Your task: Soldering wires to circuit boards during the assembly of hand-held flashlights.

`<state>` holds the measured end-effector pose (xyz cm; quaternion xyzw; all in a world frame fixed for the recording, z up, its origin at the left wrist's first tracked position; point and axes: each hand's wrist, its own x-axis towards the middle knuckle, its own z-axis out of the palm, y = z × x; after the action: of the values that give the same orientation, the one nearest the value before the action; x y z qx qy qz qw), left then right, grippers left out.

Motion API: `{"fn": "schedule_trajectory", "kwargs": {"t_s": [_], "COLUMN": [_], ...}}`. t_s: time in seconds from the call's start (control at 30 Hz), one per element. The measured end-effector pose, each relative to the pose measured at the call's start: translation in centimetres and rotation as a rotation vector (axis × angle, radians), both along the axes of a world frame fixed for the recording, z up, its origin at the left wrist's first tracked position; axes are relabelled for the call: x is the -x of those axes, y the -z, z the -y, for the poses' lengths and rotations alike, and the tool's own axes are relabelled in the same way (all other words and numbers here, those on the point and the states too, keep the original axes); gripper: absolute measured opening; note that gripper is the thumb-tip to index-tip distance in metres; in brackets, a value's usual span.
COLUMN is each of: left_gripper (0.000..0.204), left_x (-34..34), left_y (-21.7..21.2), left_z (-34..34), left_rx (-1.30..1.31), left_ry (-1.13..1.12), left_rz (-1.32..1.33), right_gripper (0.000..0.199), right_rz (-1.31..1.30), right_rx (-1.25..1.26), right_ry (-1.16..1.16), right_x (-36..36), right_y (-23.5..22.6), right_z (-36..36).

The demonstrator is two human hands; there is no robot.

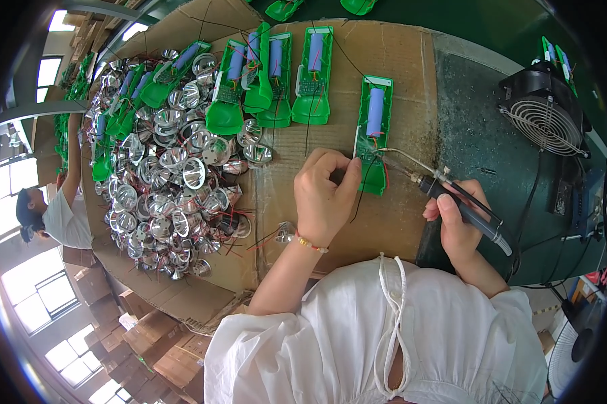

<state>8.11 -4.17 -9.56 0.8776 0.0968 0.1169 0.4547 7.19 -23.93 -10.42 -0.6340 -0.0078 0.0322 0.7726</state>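
My right hand (460,225) is wrapped round a soldering iron (470,213) with a thin metal feed tube (411,159) fixed along it. Its tip and the tube's end meet at the small circuit board (367,149) inside a green plastic housing (376,185). A wisp of smoke seems to rise there. Above the board in that housing lies a blue-purple cylindrical battery (375,111), with red and black wires round about. My left hand (325,192) is closed in a pinch at the housing's left edge, beside the board; what its fingertips hold is hidden.
Left of my hands, a large heap of shiny reflector cups (182,175) with red wires covers the cardboard (283,161). Several more green housings (311,108) with batteries stand at the back. A black fan (542,111) is at the right. A person (64,219) works at far left.
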Motion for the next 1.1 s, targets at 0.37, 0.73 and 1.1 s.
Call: {"fn": "schedule_trajectory", "kwargs": {"t_s": [0.37,0.73,1.1], "left_gripper": [0.009,0.007,0.008], "left_x": [0.4,0.7,0.7], "left_y": [-0.3,-0.3,0.4], "left_z": [-0.1,-0.4,-0.1], "left_rx": [0.009,-0.048,-0.031], "left_ry": [0.041,0.129,0.095], "left_rz": [0.03,0.022,0.035], "right_gripper": [0.015,0.015,0.015], "right_rz": [-0.016,0.014,0.045], "right_rx": [0.004,0.061,0.195], "right_ry": [-0.038,-0.05,-0.059], "right_x": [0.5,0.3,0.1], "right_y": [-0.2,-0.6,-1.4], "right_z": [0.4,0.0,-0.3]}}
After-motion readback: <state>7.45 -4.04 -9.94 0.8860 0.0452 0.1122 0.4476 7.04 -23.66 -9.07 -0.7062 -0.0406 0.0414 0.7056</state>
